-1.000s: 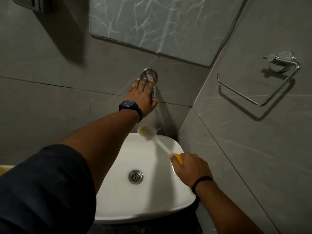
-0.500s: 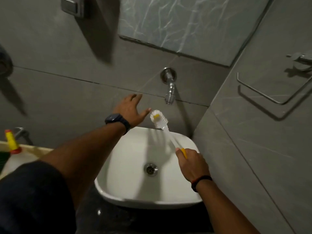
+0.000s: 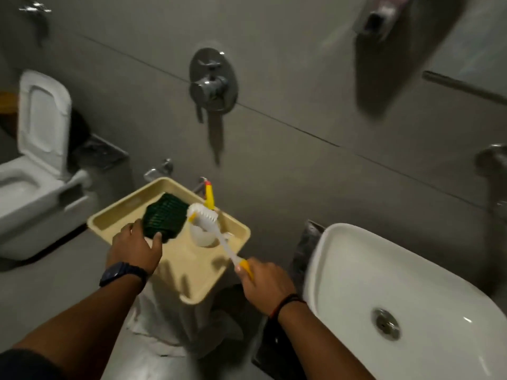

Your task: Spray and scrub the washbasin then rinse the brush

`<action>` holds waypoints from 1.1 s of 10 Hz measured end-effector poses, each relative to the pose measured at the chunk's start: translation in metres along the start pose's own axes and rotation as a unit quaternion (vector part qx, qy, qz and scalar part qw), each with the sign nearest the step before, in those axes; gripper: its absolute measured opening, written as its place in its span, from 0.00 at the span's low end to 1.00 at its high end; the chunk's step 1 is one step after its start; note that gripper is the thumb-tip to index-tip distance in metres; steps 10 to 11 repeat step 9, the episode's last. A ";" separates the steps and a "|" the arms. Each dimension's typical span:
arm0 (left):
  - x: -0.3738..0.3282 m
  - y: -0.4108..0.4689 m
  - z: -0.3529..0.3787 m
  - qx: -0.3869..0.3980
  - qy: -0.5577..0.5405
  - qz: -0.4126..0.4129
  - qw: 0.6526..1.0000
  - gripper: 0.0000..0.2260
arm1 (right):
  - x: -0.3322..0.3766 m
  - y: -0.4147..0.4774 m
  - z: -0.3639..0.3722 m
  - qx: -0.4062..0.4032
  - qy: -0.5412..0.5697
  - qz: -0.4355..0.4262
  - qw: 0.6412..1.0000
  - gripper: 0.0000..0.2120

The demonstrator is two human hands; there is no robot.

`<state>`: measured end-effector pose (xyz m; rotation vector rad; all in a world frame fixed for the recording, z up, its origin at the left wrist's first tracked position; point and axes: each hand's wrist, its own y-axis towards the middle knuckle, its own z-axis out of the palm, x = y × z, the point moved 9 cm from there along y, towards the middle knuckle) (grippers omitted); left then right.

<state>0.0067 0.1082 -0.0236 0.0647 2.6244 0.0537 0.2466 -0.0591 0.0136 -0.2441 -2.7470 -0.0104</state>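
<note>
The white washbasin [image 3: 329, 259] sits at the lower right, with its metal drain [image 3: 386, 323] showing. My right hand [image 3: 263, 286] grips the yellow handle of the white brush [image 3: 204, 216]. The bristle head hangs over a beige tray [image 3: 192, 283] left of the basin. A white spray bottle [image 3: 204, 238] with a yellow nozzle stands in the tray, just behind the brush head. My left hand [image 3: 134, 248] is over the tray's near left side, fingers and thumb closed on the near corner of a dark green scrub pad [image 3: 164, 215].
The tray rests on a stand draped in white cloth [image 3: 175, 333]. A white toilet [image 3: 35, 193] with its lid up is at the far left. A chrome wall mixer [image 3: 212, 80] is above the tray. The basin tap [image 3: 493, 163] is at the right edge.
The view has swung left from the basin to the tray. My left hand left the tap and came down onto the green pad. My right hand carried the brush from the basin to over the tray.
</note>
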 end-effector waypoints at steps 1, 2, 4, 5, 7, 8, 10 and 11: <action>0.051 0.026 0.013 0.032 0.042 -0.002 0.999 0.31 | 0.031 0.042 0.056 0.049 -0.037 -0.031 0.998 0.19; 0.084 0.047 0.028 0.050 0.076 0.018 0.996 0.38 | 0.052 0.078 0.104 0.079 -0.068 -0.058 0.993 0.18; 0.114 0.088 0.063 0.080 0.075 0.051 0.993 0.40 | 0.075 0.135 0.182 0.127 -0.140 -0.100 0.977 0.19; 0.116 0.103 0.074 0.080 0.059 0.065 0.993 0.39 | 0.083 0.150 0.211 0.154 -0.145 -0.126 0.969 0.18; 0.125 0.112 0.092 0.106 0.123 0.091 0.983 0.40 | 0.090 0.170 0.248 0.191 -0.118 -0.107 0.969 0.18; 0.119 0.113 0.093 0.111 0.139 0.104 0.978 0.39 | 0.087 0.168 0.253 0.218 -0.122 -0.086 0.965 0.18; 0.110 0.117 0.088 0.117 0.146 0.113 0.976 0.39 | 0.084 0.173 0.242 0.197 -0.110 -0.073 0.971 0.20; 0.110 0.117 0.088 0.117 0.146 0.113 0.976 0.39 | 0.084 0.173 0.242 0.197 -0.110 -0.073 0.971 0.20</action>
